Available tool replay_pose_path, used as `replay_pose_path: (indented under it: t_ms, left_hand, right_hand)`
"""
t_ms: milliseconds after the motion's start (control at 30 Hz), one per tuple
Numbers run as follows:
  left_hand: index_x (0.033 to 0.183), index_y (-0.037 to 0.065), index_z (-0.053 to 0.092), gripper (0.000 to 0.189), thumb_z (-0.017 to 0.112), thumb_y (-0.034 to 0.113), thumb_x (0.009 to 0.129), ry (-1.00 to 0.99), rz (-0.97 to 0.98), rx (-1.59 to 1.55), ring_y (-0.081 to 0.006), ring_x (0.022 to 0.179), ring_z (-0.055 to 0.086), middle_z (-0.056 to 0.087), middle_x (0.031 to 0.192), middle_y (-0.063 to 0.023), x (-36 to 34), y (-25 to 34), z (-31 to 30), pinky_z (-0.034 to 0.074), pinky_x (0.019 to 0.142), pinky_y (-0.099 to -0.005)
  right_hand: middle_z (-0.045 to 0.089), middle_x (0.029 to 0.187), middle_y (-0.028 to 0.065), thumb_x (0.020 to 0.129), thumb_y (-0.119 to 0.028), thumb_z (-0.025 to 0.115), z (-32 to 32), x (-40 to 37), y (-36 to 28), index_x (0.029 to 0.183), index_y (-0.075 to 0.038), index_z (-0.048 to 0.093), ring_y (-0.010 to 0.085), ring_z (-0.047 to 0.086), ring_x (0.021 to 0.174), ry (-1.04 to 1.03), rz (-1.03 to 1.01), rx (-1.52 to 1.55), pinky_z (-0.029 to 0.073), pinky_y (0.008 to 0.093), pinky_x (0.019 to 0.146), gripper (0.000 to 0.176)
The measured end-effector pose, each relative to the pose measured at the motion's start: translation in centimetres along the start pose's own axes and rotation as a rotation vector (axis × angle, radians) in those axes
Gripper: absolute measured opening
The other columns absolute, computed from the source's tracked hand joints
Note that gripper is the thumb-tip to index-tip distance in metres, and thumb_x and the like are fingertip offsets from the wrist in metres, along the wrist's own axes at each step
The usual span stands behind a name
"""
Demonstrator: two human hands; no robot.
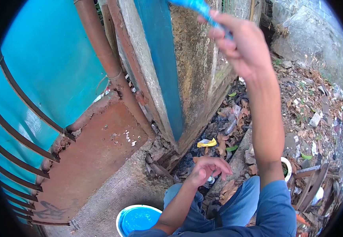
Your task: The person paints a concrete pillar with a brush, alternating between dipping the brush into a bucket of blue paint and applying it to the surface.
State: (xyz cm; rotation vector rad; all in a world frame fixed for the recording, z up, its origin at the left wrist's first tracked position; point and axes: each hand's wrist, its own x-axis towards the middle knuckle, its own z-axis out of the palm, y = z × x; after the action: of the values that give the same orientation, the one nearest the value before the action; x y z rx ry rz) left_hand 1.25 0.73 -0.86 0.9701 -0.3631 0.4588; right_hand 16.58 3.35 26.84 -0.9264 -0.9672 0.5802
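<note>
My right hand (240,45) is raised at the top of the view, its fingers wrapped round the handle of a blue paintbrush (207,14). The brush's far end runs out past the top edge. Just left of it stands a concrete wall post with a blue-painted strip (159,67) down one face and a stained, bare side (193,59). My left hand (209,170) hovers over my knees, fingers loosely bent and apart, holding nothing. Below it to the left, a white-rimmed bucket (118,225) contains bright blue paint (142,218).
Curved metal bars (25,138) jut in from the left before a turquoise sheet (53,51). A rusty pipe (96,39) leans beside the post. Leaves and litter (310,102) cover the ground at right, with a yellow wrapper (206,143) near the wall base and broken wood (311,185).
</note>
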Motion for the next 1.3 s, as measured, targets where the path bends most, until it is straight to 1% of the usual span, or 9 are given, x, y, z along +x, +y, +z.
replay_pose_path:
  t_ms: [167,300,567,667,733,800,867,1033,1300]
  left_hand:
    - [0.091,-0.004,0.065,0.09,0.043,0.082,0.074,0.028,-0.018,0.084,-0.0171,0.064,0.059,0.065,0.092,-0.022,-0.3,0.5,-0.2,0.038,0.055,-0.0237]
    - [0.091,-0.004,0.066,0.09,0.042,0.081,0.074,0.04,-0.003,0.081,-0.0173,0.064,0.059,0.064,0.092,-0.0212,-0.5,0.7,-0.3,0.037,0.054,-0.0239]
    - [0.09,-0.002,0.067,0.088,0.048,0.082,0.07,0.001,-0.049,0.109,-0.019,0.065,0.061,0.065,0.092,-0.0206,-0.4,1.8,0.9,0.035,0.051,-0.0231]
    - [0.088,-0.002,0.067,0.087,0.052,0.081,0.068,0.007,-0.076,0.129,-0.0197,0.065,0.062,0.066,0.089,-0.0213,-0.1,3.5,1.8,0.035,0.05,-0.0231]
    - [0.087,-0.002,0.067,0.088,0.052,0.082,0.067,0.033,-0.075,0.106,-0.0202,0.064,0.062,0.066,0.088,-0.0219,0.9,5.5,2.6,0.035,0.049,-0.0236]
    - [0.09,-0.002,0.068,0.086,0.051,0.08,0.07,0.069,-0.089,0.099,-0.0186,0.066,0.062,0.066,0.092,-0.0202,1.9,8.4,3.8,0.034,0.051,-0.0232]
    - [0.087,-0.002,0.068,0.09,0.049,0.083,0.067,0.141,-0.162,0.162,-0.0216,0.067,0.064,0.065,0.091,-0.0227,2.9,12.8,6.5,0.036,0.049,-0.0235]
    - [0.088,-0.002,0.068,0.09,0.046,0.083,0.07,0.24,-0.27,0.189,-0.0215,0.067,0.063,0.065,0.093,-0.0216,5.8,23.4,12.9,0.035,0.049,-0.0243]
    - [0.087,-0.001,0.068,0.089,0.042,0.083,0.072,0.381,-0.36,0.275,-0.0208,0.068,0.063,0.067,0.09,-0.0192,13.2,36.8,23.0,0.035,0.051,-0.0257]
  right_hand:
    - [0.048,0.06,-0.0023,0.091,-0.015,0.055,-0.1,2.1,-0.5,0.099,0.007,0.061,-0.0006,0.031,0.04,-0.099,-0.146,0.078,0.017,0.0151,0.032,0.024]
    - [0.052,0.059,0.0007,0.089,-0.017,0.061,0.0,-0.7,6.0,0.092,0.002,0.063,0.0041,0.04,0.043,0.12,0.18,-0.008,0.024,0.0187,0.035,0.02]
    - [0.048,0.06,-0.0006,0.09,-0.02,0.061,-5.6,-11.6,21.4,0.101,0.004,0.064,0.004,0.037,0.044,0.144,0.518,0.085,0.024,0.0178,0.038,0.026]
    - [0.049,0.057,0.0001,0.091,-0.02,0.06,-7.4,-15.3,24.0,0.088,0.003,0.065,0.0047,0.041,0.045,0.193,0.604,0.105,0.027,0.0205,0.038,0.024]
    - [0.05,0.056,-0.0007,0.09,-0.018,0.06,-7.8,-15.9,25.0,0.079,0.002,0.065,0.0055,0.041,0.044,0.278,0.621,-0.342,0.03,0.0225,0.039,0.024]
    - [0.05,0.053,-0.0005,0.089,-0.02,0.06,-7.6,-14.2,24.9,0.071,0.001,0.063,0.0064,0.043,0.044,0.228,0.627,-0.417,0.03,0.0245,0.039,0.028]
    - [0.05,0.05,0.0006,0.088,-0.019,0.059,-4.4,-11.7,19.0,0.064,0.002,0.06,0.0079,0.044,0.043,0.23,0.77,-0.294,0.032,0.028,0.041,0.032]
    - [0.046,0.049,-0.0011,0.088,-0.019,0.059,0.0,-4.1,7.6,0.075,0.004,0.065,0.0067,0.041,0.044,0.201,0.512,-0.414,0.032,0.0281,0.041,0.027]
    - [0.049,0.057,-0.0036,0.091,-0.013,0.058,6.7,8.9,-21.1,0.092,0.005,0.067,0.003,0.04,0.047,0.151,0.546,-0.101,0.029,0.0214,0.041,0.019]
